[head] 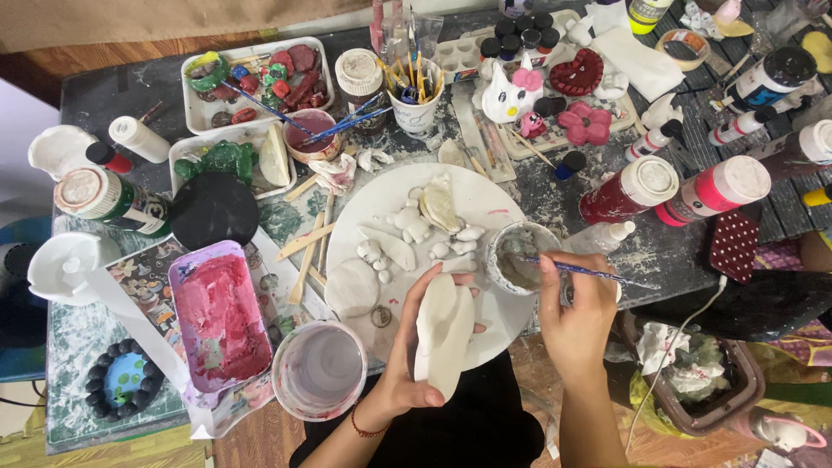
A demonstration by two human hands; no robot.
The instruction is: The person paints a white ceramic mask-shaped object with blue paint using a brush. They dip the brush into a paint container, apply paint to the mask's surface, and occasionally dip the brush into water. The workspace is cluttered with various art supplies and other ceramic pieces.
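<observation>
While the big white plate (485, 204) is sitting mid-table with little clay bits (407, 227) on it, the left hand (407, 347) is gripping a white clay piece (444, 334) over its near edge. Right hand (574, 316) is pinching a thin blue brush (582, 272), its tip dipping in the small grey cup (520, 257) beside the plate.

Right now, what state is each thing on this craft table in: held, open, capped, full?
left hand: holding the white clay piece, upright.
right hand: holding the brush, its tip in the small cup.
small cup: open, grey liquid inside.
white plate: holds small white clay parts.
red paint bottle: capped, lying on its side.
pink tray: smeared with red paint.
round tub: open, nearly empty.
</observation>
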